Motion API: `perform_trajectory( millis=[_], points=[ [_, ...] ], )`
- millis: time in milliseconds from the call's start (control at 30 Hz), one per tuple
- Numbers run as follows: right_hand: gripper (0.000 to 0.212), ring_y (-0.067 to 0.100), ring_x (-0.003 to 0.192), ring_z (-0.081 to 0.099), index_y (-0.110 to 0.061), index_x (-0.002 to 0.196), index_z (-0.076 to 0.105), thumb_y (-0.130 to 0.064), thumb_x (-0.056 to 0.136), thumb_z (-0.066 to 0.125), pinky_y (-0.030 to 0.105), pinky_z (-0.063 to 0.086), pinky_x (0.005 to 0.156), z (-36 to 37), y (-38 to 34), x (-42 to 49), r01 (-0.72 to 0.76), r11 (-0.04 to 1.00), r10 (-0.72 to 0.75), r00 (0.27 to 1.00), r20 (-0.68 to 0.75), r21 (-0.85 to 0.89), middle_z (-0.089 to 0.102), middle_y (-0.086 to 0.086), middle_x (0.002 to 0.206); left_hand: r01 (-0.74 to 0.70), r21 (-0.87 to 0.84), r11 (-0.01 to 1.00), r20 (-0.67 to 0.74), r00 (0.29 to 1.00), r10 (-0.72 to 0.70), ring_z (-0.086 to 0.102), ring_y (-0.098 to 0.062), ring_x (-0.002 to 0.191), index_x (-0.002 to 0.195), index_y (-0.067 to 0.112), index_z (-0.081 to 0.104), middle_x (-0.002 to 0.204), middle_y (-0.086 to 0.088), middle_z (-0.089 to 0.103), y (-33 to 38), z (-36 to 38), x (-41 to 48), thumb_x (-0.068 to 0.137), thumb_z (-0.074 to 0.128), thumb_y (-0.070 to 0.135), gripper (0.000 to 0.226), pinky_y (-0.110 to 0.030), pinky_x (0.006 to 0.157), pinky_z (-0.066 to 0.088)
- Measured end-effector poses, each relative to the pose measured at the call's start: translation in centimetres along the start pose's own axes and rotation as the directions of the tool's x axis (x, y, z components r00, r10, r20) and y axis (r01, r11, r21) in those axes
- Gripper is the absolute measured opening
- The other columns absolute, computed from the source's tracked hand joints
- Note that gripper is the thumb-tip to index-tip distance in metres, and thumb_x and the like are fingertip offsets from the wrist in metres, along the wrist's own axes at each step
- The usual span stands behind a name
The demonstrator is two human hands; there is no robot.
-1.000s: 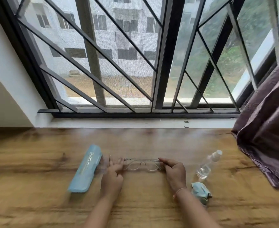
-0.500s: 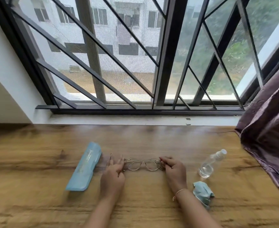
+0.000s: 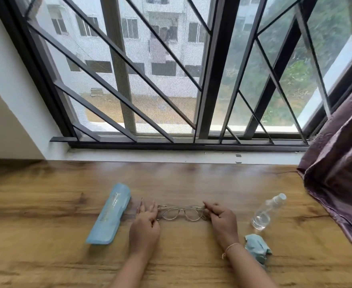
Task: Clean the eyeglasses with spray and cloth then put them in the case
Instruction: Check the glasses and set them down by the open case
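The thin-rimmed eyeglasses [image 3: 182, 213] lie on the wooden table [image 3: 46, 204], long axis running 9 to 3 o'clock, between the hands. The left hand [image 3: 145, 225] pinches the 9 o'clock end with its other fingers straight toward 12, and the right hand [image 3: 223, 222], fingers curled, pinches the 3 o'clock end. I judge the right hand nearer for spraying, with the clear spray bottle [image 3: 268, 210] at 3 o'clock of the eyeglasses and the crumpled blue cloth [image 3: 257, 247] at 4, while the closed light-blue case [image 3: 109, 214] lies at 9, its lengthwise print too blurred to read.
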State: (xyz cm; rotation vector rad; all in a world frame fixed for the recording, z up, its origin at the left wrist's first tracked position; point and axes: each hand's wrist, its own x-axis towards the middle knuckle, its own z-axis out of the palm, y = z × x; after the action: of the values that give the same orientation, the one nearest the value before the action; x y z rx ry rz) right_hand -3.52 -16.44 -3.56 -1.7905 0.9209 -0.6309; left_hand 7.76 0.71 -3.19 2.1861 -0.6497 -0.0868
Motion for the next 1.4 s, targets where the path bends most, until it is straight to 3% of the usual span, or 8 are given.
perform_trajectory(
  millis=[167, 300, 467, 633, 900, 1167, 1300, 1400],
  points=[
    [0.023, 0.015, 0.073, 0.062, -0.004, 0.099, 0.07, 0.007, 0.082, 0.059, 0.003, 0.041, 0.064, 0.0, -1.7, 0.1, -0.008, 0.999, 0.011, 0.996, -0.086, 0.038, 0.07, 0.005, 0.075, -0.041, -0.008, 0.999, -0.103, 0.994, 0.039, 0.025, -0.013, 0.134, 0.122, 0.005, 0.058, 0.132, -0.006, 0.053, -0.6, -0.3, -0.1, 0.076, 0.05, -0.012, 0.05, -0.023, 0.109, 0.024],
    [0.019, 0.028, 0.093, 0.055, -0.006, 0.1, 0.071, -0.003, 0.083, 0.063, 0.027, 0.041, 0.08, 1.8, -4.2, 1.2, 0.185, 0.958, -0.219, 0.966, -0.139, -0.219, 0.068, 0.01, 0.092, -0.037, -0.055, 0.998, -0.348, 0.937, 0.016, 0.028, -0.022, 0.136, 0.126, -0.005, 0.051, 0.137, -0.009, 0.042, -0.2, -1.4, -0.5, 0.081, 0.04, 0.002, 0.048, -0.023, 0.114, 0.015],
    [0.024, 0.026, 0.104, 0.06, 0.004, 0.108, 0.064, -0.005, 0.088, 0.056, 0.032, 0.045, 0.094, 7.0, -9.0, 2.5, 0.275, 0.952, -0.248, 0.951, 0.184, -0.137, 0.067, 0.016, 0.108, 0.17, -0.139, 0.976, -0.439, 0.872, -0.215, 0.008, -0.046, 0.138, 0.137, -0.018, 0.019, 0.146, -0.036, 0.013, 1.3, -2.3, -1.9, 0.069, 0.038, 0.031, 0.086, -0.044, 0.114, 0.001],
    [0.038, 0.019, 0.127, 0.044, -0.003, 0.131, 0.047, -0.017, 0.096, 0.046, 0.018, 0.028, 0.1, 12.3, -12.0, 3.1, 0.208, 0.975, -0.142, 0.86, 0.49, -0.081, 0.049, 0.011, 0.137, 0.381, -0.238, 0.894, -0.378, 0.811, -0.446, 0.001, -0.06, 0.131, 0.131, -0.028, 0.004, 0.137, -0.052, 0.002, 1.7, -1.2, -3.3, 0.057, 0.077, 0.004, 0.108, -0.049, 0.109, 0.0],
    [0.04, 0.019, 0.133, 0.036, 0.0, 0.136, 0.04, -0.011, 0.097, 0.041, 0.021, 0.022, 0.109, 16.4, -12.8, 1.7, 0.032, 0.999, 0.003, 0.757, 0.654, -0.042, 0.04, 0.011, 0.143, 0.412, -0.303, 0.859, -0.37, 0.78, -0.505, 0.013, -0.057, 0.133, 0.135, -0.023, 0.006, 0.138, -0.049, 0.009, 0.1, -0.9, -3.4, 0.056, 0.046, 0.045, 0.112, -0.055, 0.109, 0.016],
    [0.035, 0.02, 0.121, 0.048, -0.002, 0.129, 0.05, -0.013, 0.096, 0.042, 0.033, 0.034, 0.106, 15.2, -11.9, 1.4, 0.021, 1.0, -0.02, 0.833, 0.553, 0.004, 0.053, 0.012, 0.132, 0.343, -0.389, 0.855, -0.385, 0.783, -0.489, 0.005, -0.037, 0.142, 0.141, -0.013, 0.001, 0.15, -0.032, 0.002, 0.1, -1.9, -2.6, 0.058, 0.046, 0.017, 0.099, -0.034, 0.115, 0.006],
    [0.027, 0.028, 0.102, 0.058, -0.002, 0.11, 0.061, -0.011, 0.094, 0.042, 0.04, 0.044, 0.09, 11.5, -11.1, 2.3, 0.072, 0.997, -0.063, 0.946, 0.319, -0.016, 0.066, 0.015, 0.108, 0.313, -0.377, 0.872, -0.29, 0.854, -0.432, 0.032, -0.041, 0.133, 0.146, 0.001, 0.005, 0.15, -0.024, 0.022, 0.5, -2.5, -0.1, 0.068, 0.047, 0.01, 0.089, -0.049, 0.108, 0.029],
    [0.027, 0.031, 0.094, 0.058, 0.0, 0.104, 0.063, -0.013, 0.095, 0.041, 0.041, 0.045, 0.083, 8.2, -10.5, 2.7, 0.036, 0.999, -0.032, 0.991, 0.127, -0.025, 0.066, 0.017, 0.099, 0.225, -0.33, 0.917, -0.153, 0.946, -0.287, 0.045, -0.02, 0.121, 0.148, 0.012, 0.007, 0.15, -0.002, 0.027, 1.5, -3.3, 2.0, 0.075, 0.046, 0.005, 0.083, -0.027, 0.095, 0.036]
  ],
)
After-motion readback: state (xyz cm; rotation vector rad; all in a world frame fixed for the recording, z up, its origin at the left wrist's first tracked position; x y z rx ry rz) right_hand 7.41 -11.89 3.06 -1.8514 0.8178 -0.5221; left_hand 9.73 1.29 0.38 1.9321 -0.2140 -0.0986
